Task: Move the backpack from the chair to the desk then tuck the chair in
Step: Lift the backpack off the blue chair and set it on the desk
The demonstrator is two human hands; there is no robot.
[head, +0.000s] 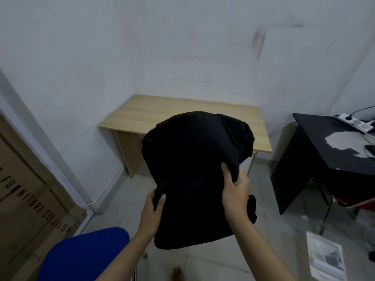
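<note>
I hold a black backpack (194,171) in the air in front of me, between the chair and the desk. My left hand (152,213) grips its lower left edge, thumb on top of the fabric. My right hand (236,191) grips a fold on its right side. The blue chair seat (85,258) is at the bottom left, below my left forearm, with nothing on it. The light wooden desk (162,112) stands against the wall ahead; the backpack hides its front middle.
A black table (324,147) with a white power strip (357,122) stands at the right. A large cardboard box (26,191) leans at the left. A printed sheet (324,258) lies on the tiled floor at the lower right.
</note>
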